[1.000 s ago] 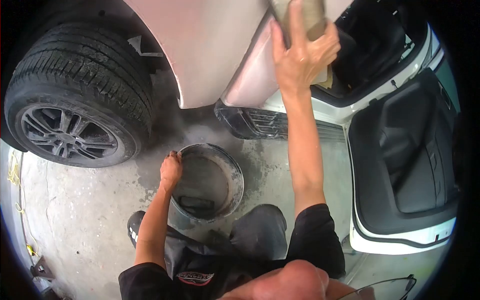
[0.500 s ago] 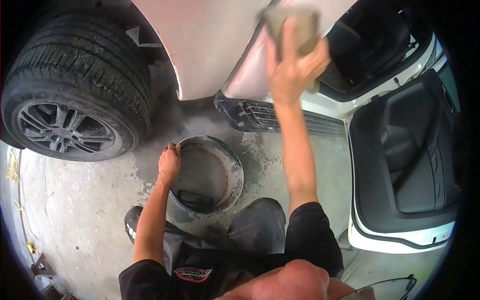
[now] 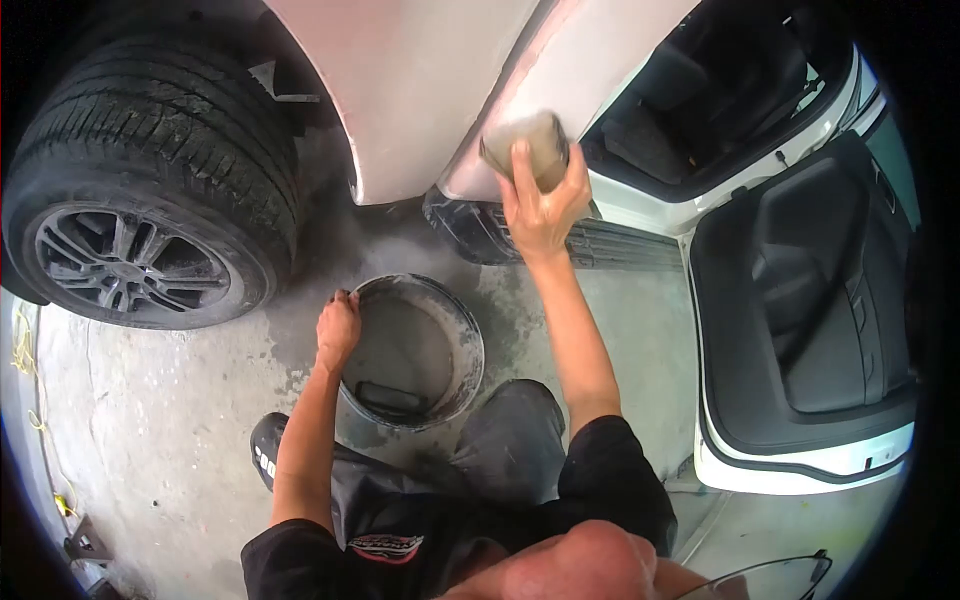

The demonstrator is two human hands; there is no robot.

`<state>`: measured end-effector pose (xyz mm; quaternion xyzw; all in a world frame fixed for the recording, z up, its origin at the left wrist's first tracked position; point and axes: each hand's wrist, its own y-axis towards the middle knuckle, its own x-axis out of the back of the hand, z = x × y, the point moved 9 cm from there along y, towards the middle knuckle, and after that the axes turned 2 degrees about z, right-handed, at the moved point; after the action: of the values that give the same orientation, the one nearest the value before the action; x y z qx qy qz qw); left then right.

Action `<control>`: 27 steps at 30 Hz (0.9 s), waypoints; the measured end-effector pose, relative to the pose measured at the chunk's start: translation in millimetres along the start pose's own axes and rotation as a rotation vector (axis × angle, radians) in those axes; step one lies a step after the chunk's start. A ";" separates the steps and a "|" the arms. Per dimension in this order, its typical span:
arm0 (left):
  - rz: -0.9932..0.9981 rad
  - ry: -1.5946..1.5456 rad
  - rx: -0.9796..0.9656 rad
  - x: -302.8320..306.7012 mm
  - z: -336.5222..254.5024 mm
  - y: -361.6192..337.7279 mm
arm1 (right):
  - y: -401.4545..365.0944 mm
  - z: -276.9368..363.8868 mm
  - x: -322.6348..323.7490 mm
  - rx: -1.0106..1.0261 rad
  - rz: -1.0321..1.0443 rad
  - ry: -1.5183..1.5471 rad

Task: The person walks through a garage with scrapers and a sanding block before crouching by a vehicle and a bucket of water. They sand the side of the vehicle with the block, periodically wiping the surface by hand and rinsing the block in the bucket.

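My right hand [image 3: 545, 212] holds a tan, wet-looking sponge [image 3: 530, 145] against the pale car body panel [image 3: 570, 70], near the lower end of the seam. Its fingers are spread over the sponge and the thumb wraps one side. My left hand [image 3: 338, 325] is closed on the near-left rim of a round bucket [image 3: 468, 345] on the floor. Murky grey water [image 3: 405, 340] fills part of the bucket. A dark oblong block [image 3: 390, 398] lies in it at the near side.
To the left stands a car wheel with a black tire [image 3: 165, 150]. An opened car door [image 3: 790, 330] is at the right. A dark side step [image 3: 620, 245] runs below the panel. The concrete floor [image 3: 190, 400] has wet patches; a yellow cord [image 3: 25, 345] lies far left.
My right hand has brought the sponge down and to the left along the panel. My left hand stays on the bucket rim.
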<state>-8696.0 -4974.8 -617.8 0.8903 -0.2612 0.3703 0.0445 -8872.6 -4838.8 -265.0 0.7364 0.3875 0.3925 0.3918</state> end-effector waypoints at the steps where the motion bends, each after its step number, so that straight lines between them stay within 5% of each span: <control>1: -0.001 0.006 0.000 1.0 0.2 -2.2 | 3.0 -2.9 2.0 0.059 0.004 -0.041; 6: 0.034 -0.012 -0.006 1.0 -1.7 -7.6 | 139.9 -31.4 20.4 0.124 -0.103 -0.308; 9: 0.030 -0.002 0.011 -0.1 -2.9 -3.1 | 153.6 -38.7 24.3 0.003 -0.158 -0.236; 14: 0.026 0.015 0.010 -1.2 0.4 -3.3 | -6.2 -25.2 4.4 0.033 -0.111 -0.042; 20: 0.048 0.058 0.018 0.6 -5.1 -0.8 | 140.3 -46.5 24.8 0.078 -0.177 -0.218; 23: 0.048 0.057 0.020 0.3 -5.4 -3.7 | 111.5 -49.1 24.3 0.122 -0.269 -0.183; 27: 0.055 0.065 0.041 1.9 -5.8 -2.8 | 7.3 -33.7 9.7 0.041 -0.137 0.043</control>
<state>-8697.2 -4971.6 -612.0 0.8710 -0.2764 0.4053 0.0247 -8896.6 -4824.0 -243.0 0.7074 0.4536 0.3725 0.3939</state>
